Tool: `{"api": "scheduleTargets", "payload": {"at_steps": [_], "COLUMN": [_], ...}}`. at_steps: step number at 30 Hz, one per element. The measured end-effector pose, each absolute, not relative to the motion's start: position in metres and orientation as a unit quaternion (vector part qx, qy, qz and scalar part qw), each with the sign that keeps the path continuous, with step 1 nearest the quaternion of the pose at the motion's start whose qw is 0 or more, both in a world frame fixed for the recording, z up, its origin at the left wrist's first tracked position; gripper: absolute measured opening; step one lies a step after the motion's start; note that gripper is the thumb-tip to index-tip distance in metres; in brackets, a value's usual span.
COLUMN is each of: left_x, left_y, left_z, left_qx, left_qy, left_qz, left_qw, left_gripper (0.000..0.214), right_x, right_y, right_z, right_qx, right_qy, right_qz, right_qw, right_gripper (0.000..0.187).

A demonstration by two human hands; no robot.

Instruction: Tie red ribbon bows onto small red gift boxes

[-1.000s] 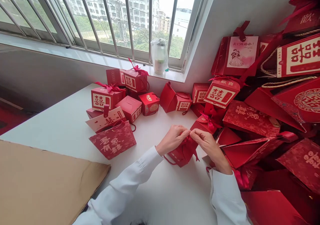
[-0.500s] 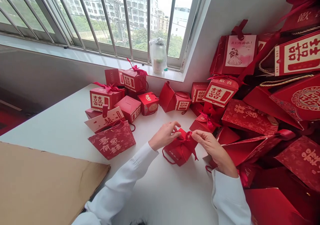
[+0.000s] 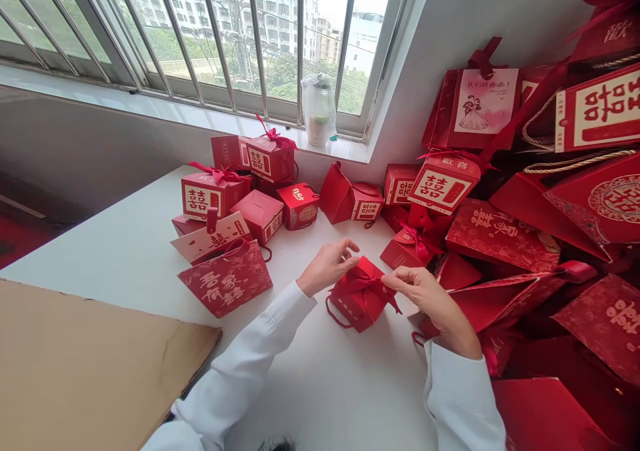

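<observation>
Left hand [image 3: 327, 264] is now sitting off the ribbon bow [image 3: 370, 284], after meeting the right hand [image 3: 425, 294] over it a second earlier. Right thumb and forefinger are pinching narrow, apparently on the bow's right loop; left fingers are curving with a small gap, holding nothing visible, contact with the box unclear. Bow is spreading over a small red box [image 3: 353, 307], which is resting on the table [image 3: 320, 377] well in from the far edge, cord handle [image 3: 336, 313] drooping at its left. For neat shaping, left hand should be steadying the box while right is teasing the loop lightly, so the knot isn't skewing. Other red boxes [image 3: 257, 214] are clustering toward the table's far-left corner; a heap of red packages [image 3: 505, 231] is crowding its right side, so right wrist should be minding that.
</observation>
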State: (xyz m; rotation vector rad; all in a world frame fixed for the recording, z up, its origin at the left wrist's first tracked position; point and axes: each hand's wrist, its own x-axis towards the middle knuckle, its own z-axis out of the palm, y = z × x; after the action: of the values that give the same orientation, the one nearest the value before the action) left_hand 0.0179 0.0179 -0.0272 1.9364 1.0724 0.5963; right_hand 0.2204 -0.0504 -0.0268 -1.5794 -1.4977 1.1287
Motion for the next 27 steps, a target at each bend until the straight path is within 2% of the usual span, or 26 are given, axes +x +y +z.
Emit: {"api": "scheduleTargets", "payload": {"at_steps": [3, 8, 13, 20, 23, 27], "left_x": [0.016, 0.017, 0.018, 0.035, 0.044, 0.049], "left_y": [0.016, 0.016, 0.018, 0.005, -0.001, -0.003], "left_z": [-0.026, -0.027, -0.026, -0.028, -0.035, -0.042], "left_qx": [0.777, 0.784, 0.772, 0.820, 0.829, 0.835], "left_qy": [0.427, 0.411, 0.410, 0.373, 0.367, 0.367], "left_qz": [0.213, 0.217, 0.238, 0.299, 0.284, 0.264], "left_qw": [0.411, 0.413, 0.424, 0.314, 0.311, 0.314], "left_gripper": [0.035, 0.021, 0.019, 0.020, 0.017, 0.003], "right_x": [0.219, 0.220, 0.225, 0.225, 0.222, 0.220], "right_y": [-0.050, -0.055, -0.054, -0.053, -0.054, -0.054], "right_z": [-0.026, -0.018, -0.023, -0.023, -0.020, -0.019], "right_qx": [-0.615, -0.620, -0.641, -0.633, -0.631, -0.648], "right_qy": [-0.567, -0.550, -0.572, -0.570, -0.566, -0.561], "right_qz": [0.435, 0.448, 0.400, 0.416, 0.416, 0.407], "right_qw": [0.334, 0.336, 0.319, 0.320, 0.330, 0.316], "right_gripper": [0.038, 0.037, 0.034, 0.032, 0.030, 0.028]}}
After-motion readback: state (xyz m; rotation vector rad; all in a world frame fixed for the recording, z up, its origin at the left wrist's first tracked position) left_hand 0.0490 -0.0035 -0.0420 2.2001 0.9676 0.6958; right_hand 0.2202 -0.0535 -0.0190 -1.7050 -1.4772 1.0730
